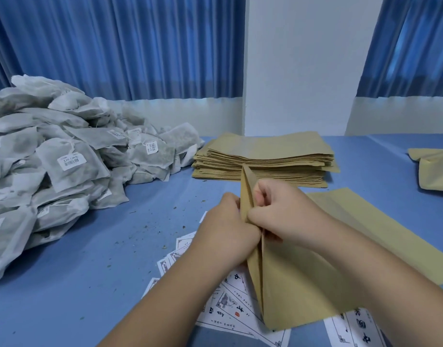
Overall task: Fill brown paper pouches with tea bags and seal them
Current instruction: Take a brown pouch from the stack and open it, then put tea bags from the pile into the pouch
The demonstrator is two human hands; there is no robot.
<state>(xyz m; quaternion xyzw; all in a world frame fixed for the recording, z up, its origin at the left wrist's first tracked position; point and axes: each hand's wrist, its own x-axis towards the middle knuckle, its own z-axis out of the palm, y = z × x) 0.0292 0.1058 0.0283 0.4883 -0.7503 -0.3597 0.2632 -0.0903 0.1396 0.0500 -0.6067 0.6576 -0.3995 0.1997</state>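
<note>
Pouch (290, 284) held edge-on between both hands, long axis running away from the person, mouth apparently at far end; left hand (225, 221) and right hand (285, 211) each pinch one wall with curled fingers (261, 194), tea bag pile (65, 159) lying left on surface (115, 246), nearer left hand.

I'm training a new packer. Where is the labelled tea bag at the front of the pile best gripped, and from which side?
Likely its lower right corner, from the open table on the right: the labelled tea bag lies on top, tilted, and that corner juts free over bags below.
</note>
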